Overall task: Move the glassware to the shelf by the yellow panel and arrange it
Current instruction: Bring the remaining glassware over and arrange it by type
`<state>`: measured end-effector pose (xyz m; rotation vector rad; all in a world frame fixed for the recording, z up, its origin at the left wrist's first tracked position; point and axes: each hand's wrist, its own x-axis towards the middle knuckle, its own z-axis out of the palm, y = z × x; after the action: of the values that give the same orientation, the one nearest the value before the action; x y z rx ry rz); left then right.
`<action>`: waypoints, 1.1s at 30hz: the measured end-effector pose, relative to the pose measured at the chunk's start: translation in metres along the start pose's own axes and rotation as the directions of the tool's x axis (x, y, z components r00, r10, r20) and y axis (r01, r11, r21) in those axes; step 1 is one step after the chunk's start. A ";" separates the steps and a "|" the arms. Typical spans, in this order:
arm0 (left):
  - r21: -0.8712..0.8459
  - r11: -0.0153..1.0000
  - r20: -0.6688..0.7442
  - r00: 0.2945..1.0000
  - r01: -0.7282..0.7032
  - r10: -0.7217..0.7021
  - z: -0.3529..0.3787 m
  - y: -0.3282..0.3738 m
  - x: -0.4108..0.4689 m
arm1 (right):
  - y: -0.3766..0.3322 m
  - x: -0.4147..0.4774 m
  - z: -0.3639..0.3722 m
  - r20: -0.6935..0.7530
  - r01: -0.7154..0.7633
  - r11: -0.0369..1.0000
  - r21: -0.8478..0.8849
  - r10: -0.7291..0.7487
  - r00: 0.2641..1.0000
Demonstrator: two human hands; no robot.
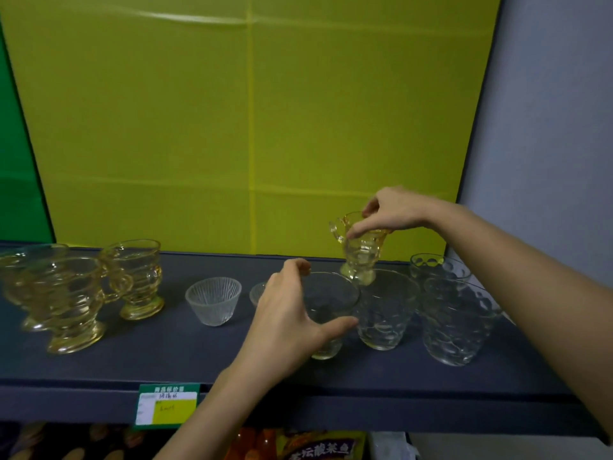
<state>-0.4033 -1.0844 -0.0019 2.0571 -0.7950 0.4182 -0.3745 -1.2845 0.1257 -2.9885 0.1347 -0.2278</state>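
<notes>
A dark shelf (166, 356) is seen in front of a yellow panel (232, 127). A yellow cup with a handle (360, 257) is gripped at its rim by the right hand (391, 210). It is held tilted, just above the back of the shelf, near the back edge. A clear glass (328, 313) is grasped by the left hand (285, 320), with the thumb on its near side and the fingers curled over its far rim. It stands near the middle of the shelf.

Two more clear glasses (386, 310) (454, 323) are lined up to the right of it, very close together, and a fourth dotted glass (431, 265) is set behind them by the right end. Little room is left there.

Three yellow cups (136, 277) (69, 303) (26, 277) are bunched at the left end. A small ribbed bowl (214, 300) stands alone between the two groups, with bare shelf around it. A second small bowl (258, 292) is mostly hidden behind the left hand. A wide bare strip is left along the front edge, where a green price tag (167, 405) is clipped on.
</notes>
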 end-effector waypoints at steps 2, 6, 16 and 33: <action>0.024 1.000 0.013 1.000 -0.020 0.019 0.002 -0.003 0.001 | -0.012 -0.001 -0.011 -0.068 0.037 0.999 0.018 -0.036 0.997; 0.073 0.996 0.028 0.998 -0.052 0.050 0.001 -0.003 0.002 | -0.042 -0.006 -0.032 -0.185 0.120 0.990 0.068 -0.106 0.977; 0.430 0.902 -0.175 0.978 -0.032 0.118 -0.100 -0.033 -0.053 | -0.139 -0.006 -0.017 -0.144 0.373 0.890 0.261 -0.347 0.927; 0.553 0.746 -0.426 0.895 0.371 -0.130 -0.258 -0.107 -0.123 | -0.239 0.012 0.066 0.042 0.430 0.879 0.204 -0.447 0.894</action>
<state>-0.4224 -0.7802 0.0107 2.5405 -0.1247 0.9774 -0.3341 -1.0414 0.0976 -2.7873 -0.5522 -0.1434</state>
